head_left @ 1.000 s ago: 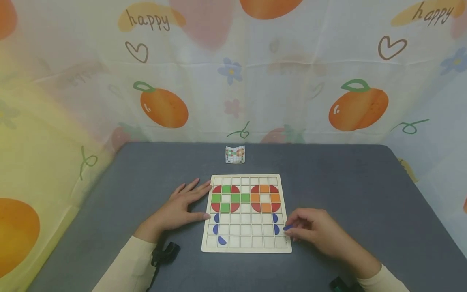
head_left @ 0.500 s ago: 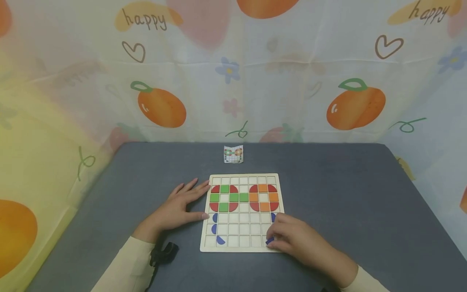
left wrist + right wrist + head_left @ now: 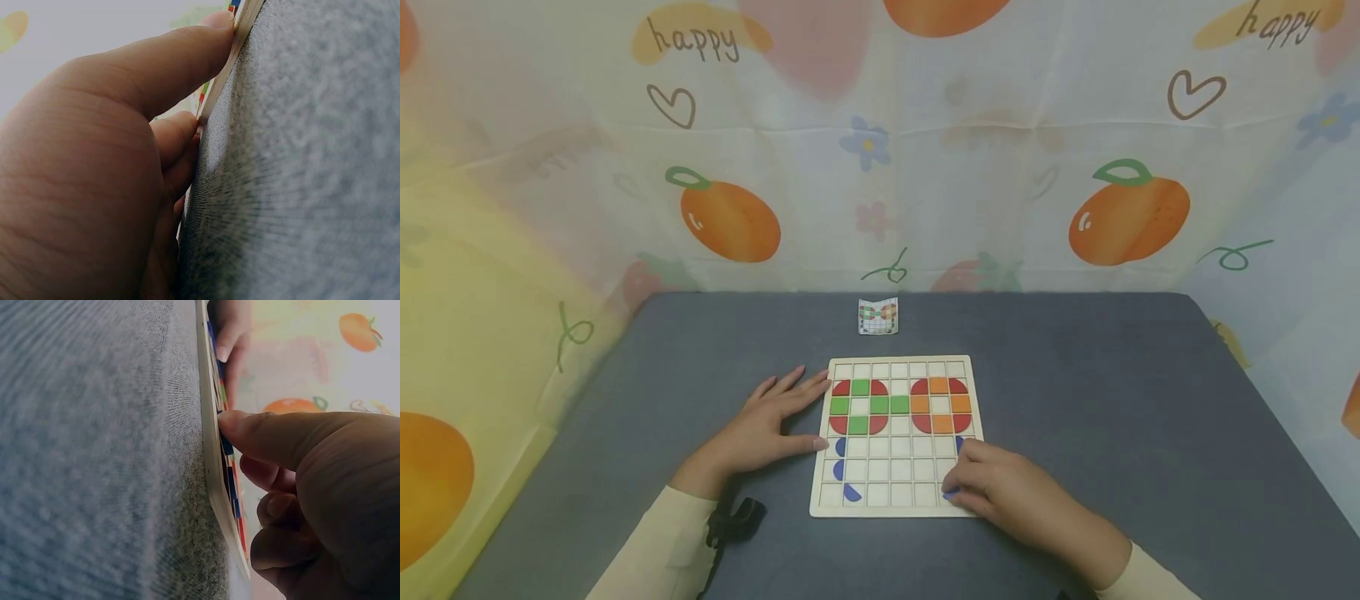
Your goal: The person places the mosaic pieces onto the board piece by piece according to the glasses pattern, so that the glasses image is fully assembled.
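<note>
A square wooden grid board (image 3: 891,510) lies on the table. Red, green and orange pieces form two ring patterns in its upper rows. Blue half-round pieces (image 3: 852,492) sit down its left side, the lowest one tilted. My left hand (image 3: 760,429) rests with spread, straight fingers at the board's left edge; the left wrist view shows its thumb (image 3: 187,53) against the rim. With thumb and curled fingers, my right hand (image 3: 1011,487) pinches a small blue half-round piece (image 3: 951,493) at the bottom row, low on the board. This hand covers part of the right column, including blue pieces there.
A small pattern card (image 3: 877,317) stands behind the board, showing a similar coloured grid. Grey cloth covers the table (image 3: 1075,375). A printed curtain (image 3: 880,167) hangs behind it. A black strap device (image 3: 736,522) is at the left wrist.
My right hand has carried the blue piece from the board's right edge leftward and down to the bottom row, where the piece now lies flatter. The left hand keeps its place.
</note>
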The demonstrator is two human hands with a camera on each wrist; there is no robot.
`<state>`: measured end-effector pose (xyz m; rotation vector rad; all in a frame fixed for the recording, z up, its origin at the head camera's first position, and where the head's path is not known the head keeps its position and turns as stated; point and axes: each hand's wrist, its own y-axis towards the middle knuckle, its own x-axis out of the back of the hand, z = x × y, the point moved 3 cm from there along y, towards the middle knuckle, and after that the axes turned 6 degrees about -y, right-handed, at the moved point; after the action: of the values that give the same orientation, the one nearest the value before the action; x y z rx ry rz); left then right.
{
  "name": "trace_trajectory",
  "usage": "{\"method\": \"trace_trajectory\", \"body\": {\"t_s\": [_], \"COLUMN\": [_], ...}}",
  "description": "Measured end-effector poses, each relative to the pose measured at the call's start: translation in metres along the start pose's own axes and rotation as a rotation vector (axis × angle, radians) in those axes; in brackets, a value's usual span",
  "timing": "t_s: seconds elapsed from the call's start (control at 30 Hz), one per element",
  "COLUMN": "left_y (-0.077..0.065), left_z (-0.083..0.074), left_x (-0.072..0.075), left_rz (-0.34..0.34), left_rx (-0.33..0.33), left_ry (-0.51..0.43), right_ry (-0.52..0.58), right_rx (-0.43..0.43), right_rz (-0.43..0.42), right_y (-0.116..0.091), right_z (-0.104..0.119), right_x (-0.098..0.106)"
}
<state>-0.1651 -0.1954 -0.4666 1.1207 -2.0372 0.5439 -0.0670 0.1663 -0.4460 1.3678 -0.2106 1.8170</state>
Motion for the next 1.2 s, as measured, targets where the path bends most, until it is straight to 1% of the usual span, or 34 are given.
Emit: {"method": "trace_trajectory", "body": {"t_s": [0.1,0.3,0.47,0.57,0.8,1.07,1.2], "left_y": [-0.0001,-0.0001,0.0001,0.0003,0.0006,0.0008,0.0005], "left_z": [-0.0005,-0.0008,-0.0007,-0.0003,0.0001,0.0011,0.0012], "left_x": [0.0001,0.0001,0.0001,0.0001,-0.0001,-0.0001,0.0000], "left_rz": [0.001,0.001,0.002,0.002,0.001,-0.003,0.002], "left_rx": [0.005,0.006,0.004,0.003,-0.006,-0.011,-0.016], "left_ry": [-0.003,-0.006,-0.003,-0.001,-0.002,0.003,0.000], "right_ry": [-0.010,0.005,0.036,0.031,-0.028,-0.024,-0.003], "right_rx": [0.009,-0.027,-0.054,-0.070,-0.063,-0.045,-0.059], "right_rz": [-0.001,0.040,0.102,0.129,0.078,0.070,0.092], "right_y": [0.0003,0.0009,0.0033,0.0043,0.0021,0.0022,0.0022], "right_z": [0.0007,0.0009,0.0036,0.0047,0.0045,0.0040,0.0020], "right_x": [0.0012,0.0026,-0.0002,-0.0012,0.0014,0.0026,0.0071]}}
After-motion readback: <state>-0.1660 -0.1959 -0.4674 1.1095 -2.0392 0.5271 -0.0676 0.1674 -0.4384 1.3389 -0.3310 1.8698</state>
